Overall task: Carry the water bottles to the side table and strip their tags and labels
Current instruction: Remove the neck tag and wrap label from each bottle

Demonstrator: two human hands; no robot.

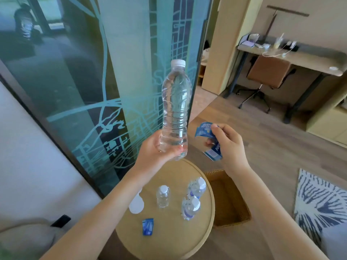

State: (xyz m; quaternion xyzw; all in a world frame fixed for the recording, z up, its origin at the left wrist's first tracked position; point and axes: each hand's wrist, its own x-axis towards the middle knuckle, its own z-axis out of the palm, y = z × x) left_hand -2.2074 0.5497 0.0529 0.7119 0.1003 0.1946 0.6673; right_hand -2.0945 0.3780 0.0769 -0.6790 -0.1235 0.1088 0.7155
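My left hand (153, 152) grips the base of a clear, label-free water bottle (175, 109) with a white cap, held upright above the round side table (169, 246). My right hand (228, 145) pinches a peeled blue label (204, 130) beside the bottle. On the table stand one bare bottle (163, 196) and two bottles still wearing blue labels (197, 187) (190, 208). A folded blue label (148, 226) lies on the tabletop.
A white object (136, 204) sits at the table's left edge. A woven basket (229, 199) stands right of the table. A glass panel rises behind; a desk (293, 55) with chair (266, 74) is far right; a patterned rug (319, 201) lies at right.
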